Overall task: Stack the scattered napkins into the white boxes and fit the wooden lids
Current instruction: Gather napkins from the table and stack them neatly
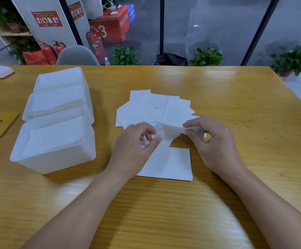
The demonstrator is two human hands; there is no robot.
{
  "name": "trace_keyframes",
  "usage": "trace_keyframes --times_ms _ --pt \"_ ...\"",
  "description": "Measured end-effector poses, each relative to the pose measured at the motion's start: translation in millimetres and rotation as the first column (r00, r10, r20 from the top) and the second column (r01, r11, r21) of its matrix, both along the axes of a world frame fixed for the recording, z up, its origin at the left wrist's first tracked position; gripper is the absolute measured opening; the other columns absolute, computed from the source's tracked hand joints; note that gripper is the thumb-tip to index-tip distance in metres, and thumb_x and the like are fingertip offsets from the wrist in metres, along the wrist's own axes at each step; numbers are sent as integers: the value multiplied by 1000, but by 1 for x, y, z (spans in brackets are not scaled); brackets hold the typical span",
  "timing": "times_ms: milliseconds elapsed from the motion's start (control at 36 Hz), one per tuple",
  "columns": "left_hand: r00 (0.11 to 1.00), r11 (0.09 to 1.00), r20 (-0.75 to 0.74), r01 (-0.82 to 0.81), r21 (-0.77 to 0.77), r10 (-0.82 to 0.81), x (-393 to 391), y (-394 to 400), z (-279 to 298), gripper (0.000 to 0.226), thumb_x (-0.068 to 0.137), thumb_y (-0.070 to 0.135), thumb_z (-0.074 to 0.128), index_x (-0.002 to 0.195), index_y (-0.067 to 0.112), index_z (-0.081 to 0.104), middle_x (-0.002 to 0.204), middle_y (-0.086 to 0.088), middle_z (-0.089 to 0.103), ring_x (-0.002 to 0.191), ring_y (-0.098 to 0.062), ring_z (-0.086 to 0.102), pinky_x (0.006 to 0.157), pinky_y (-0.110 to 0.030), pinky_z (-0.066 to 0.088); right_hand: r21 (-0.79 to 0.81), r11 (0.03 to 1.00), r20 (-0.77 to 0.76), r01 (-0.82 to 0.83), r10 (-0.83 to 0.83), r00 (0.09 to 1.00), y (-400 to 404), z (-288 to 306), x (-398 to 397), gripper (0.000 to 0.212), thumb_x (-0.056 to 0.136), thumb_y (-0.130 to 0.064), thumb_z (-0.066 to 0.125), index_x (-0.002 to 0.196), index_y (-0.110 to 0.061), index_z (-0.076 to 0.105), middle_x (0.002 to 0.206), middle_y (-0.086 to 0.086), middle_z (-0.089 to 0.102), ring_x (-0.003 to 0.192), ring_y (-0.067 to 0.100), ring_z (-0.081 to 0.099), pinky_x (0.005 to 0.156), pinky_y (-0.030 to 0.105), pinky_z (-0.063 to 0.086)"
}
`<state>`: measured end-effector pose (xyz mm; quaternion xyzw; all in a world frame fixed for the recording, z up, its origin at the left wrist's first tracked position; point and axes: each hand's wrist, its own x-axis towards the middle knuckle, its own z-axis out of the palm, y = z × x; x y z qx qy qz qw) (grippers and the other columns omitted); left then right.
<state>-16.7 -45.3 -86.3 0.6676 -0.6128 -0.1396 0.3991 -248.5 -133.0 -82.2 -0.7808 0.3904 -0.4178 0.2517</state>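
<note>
Both hands pinch one napkin (167, 131) above pile (157, 108) mid-table: left hand (137, 141), right hand (207, 139) at opposite edges; boxes (56, 141) left; advice: pull flat, square corners, then lay in nearest box

table (218, 90): glossy wood | boxes (56, 159): smooth matt white plastic | napkins (155, 108): thin matt paper

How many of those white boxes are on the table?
3, in a row at the table's left: the near box, the middle box just behind it, and the far box at the back. All three are open, with napkins inside. None seems hidden.
</note>
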Motion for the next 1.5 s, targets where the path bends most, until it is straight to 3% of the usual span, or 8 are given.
trace_keyframes --times_ms 111,167,278,444,500,833,1167,1500 --pt "998 999 -64 -25 -32 23 3 0 10 62 90 37 89 140 41 52 137 18 50 125 -8 54 93 -11 43 48 995 77 -84 80 994 8 4 2 22 96 -4 78 103 -25 79 99 -14 75 79 18 66 73 31 51" --pt "996 997 -81 46 -54 -50 5 0 12 54 94 33 85 141 42 59 145 19 49 141 -10 48 105 -16 42 103 986 119 -129 117 986 12 3 3 24 96 -7 78 103 -29 79 91 -8 74 71 19 61 70 35 50" --pt "963 993 -247 96 -65 -109 11 0 13 7 103 27 75 109 30 77 110 15 75 110 -14 66 93 -36 49 218 962 206 -162 117 972 17 5 2 17 97 -11 80 101 -28 79 65 -17 57 56 12 39 55 24 34" --pt "884 987 -439 151 -59 -162 20 1 21 6 105 19 73 107 17 78 93 -16 68 87 -40 55 75 -41 45 390 894 306 -220 99 947 18 13 1 15 96 -14 82 103 -26 80 97 5 76 70 24 62 67 36 50" --pt "877 988 -460 152 -12 -140 23 2 22 9 105 22 74 113 20 78 87 -23 59 78 -41 48 71 -37 40 429 885 218 -183 95 971 17 12 -1 14 95 -17 83 104 -26 78 90 10 71 62 22 57 62 25 45" --pt "989 948 -39 147 284 -142 33 8 11 10 105 35 70 112 41 72 76 7 66 62 -7 57 64 -21 48 392 916 -165 -88 165 972 13 -1 -8 15 95 -25 82 100 -36 73 74 -13 64 55 10 50 59 24 45" --pt "982 951 46 166 259 -184 30 10 13 19 93 55 80 97 40 69 104 19 61 99 1 60 79 -15 46 251 962 -362 -112 201 910 14 2 -8 18 88 -44 84 102 -39 74 103 -20 61 87 2 60 67 18 39" --pt "980 958 49 176 224 -192 29 4 3 15 110 38 61 99 38 71 92 12 64 93 -11 59 78 -22 46 357 892 -329 -277 398 857 14 2 -9 14 91 -33 84 94 -37 71 105 -18 62 100 5 60 74 15 41"
